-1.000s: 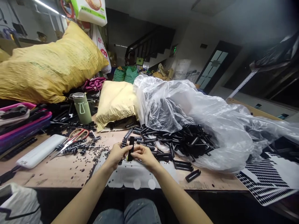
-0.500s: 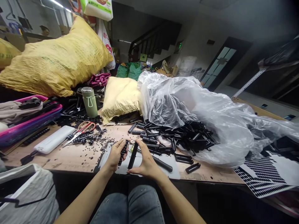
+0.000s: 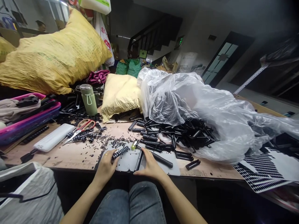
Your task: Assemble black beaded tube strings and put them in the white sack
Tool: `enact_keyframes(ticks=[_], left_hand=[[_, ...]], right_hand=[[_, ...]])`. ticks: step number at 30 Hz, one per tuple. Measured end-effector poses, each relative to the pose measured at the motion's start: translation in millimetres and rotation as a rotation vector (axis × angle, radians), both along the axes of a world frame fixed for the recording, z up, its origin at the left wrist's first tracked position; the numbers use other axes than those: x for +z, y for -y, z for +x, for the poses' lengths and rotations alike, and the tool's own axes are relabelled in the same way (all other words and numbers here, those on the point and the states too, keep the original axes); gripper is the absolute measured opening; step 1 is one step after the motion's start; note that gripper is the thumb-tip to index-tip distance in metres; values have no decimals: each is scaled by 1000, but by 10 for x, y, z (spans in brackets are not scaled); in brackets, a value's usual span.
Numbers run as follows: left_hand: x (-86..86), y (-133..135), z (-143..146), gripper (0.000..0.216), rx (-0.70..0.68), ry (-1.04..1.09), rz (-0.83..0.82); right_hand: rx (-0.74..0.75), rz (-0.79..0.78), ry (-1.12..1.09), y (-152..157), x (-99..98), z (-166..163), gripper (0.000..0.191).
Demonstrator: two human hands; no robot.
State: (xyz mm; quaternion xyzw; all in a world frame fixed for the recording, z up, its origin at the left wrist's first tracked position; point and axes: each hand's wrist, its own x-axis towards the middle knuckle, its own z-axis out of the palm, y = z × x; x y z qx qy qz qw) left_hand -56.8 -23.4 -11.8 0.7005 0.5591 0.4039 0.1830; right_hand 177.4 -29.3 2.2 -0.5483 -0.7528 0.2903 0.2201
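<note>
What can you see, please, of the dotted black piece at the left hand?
The dotted black piece is a slim, roughly cylindrical rod, black with rows of small pale marks along its length; it looks like plastic, though the material cannot be confirmed. It lies at a slant, its near end between the thumb and fingers of the left hand, its other end pointing away and to the right, over the pale mat. Whether it touches the mat cannot be told.
</note>
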Motion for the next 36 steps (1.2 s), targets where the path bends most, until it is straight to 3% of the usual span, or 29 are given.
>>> enact_keyframes(ticks=[3,7,13,17,20,24,28,36], left_hand=[[180,-105,45,26,-14,221,-30],[299,-329,357,31,-123,516,-156],[436,-352,607,49,-126,1098,-472],[614,-223,556,58,-148,1118,-654],[686,-157,534,62,-129,1075,-748],[654,-146,523,60,-135,1055,-829],[610,-149,543,45,-106,1147,-768],[669,-94,608,32,-124,1158,-825]], right_hand=[[3,32,125,28,-11,-74,112],[-32,74,218,64,-3,-127,113],[73,102,14,133,247,-85,114],[138,192,-107,115,514,-202,111],[191,249,-160,58,609,-318,112],[215,274,-180,14,596,-390,110],[207,224,-188,15,554,-400,113],[227,146,-232,4,479,-461,110]])
